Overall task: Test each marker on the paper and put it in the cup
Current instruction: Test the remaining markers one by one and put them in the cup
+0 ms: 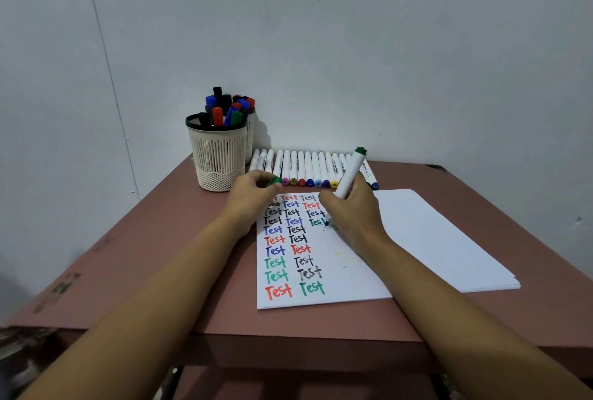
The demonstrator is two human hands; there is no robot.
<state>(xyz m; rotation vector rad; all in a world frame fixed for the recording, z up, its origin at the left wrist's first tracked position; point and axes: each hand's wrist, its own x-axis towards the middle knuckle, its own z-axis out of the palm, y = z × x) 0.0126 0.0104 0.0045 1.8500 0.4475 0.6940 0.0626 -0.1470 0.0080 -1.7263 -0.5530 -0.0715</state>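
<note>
The right hand (349,213) is gripping a white marker (351,171) with a green end, tilted away, its tip down on the paper (340,274) beside an unfinished green "Test". The left hand (253,191), apart from the right, is pinching the green cap (275,181) over the sheet's far left corner. A row of white markers (308,168) is lying just beyond, along the wall. The cup (218,155), holding capped markers, is standing far left on the table (160,255).
</note>
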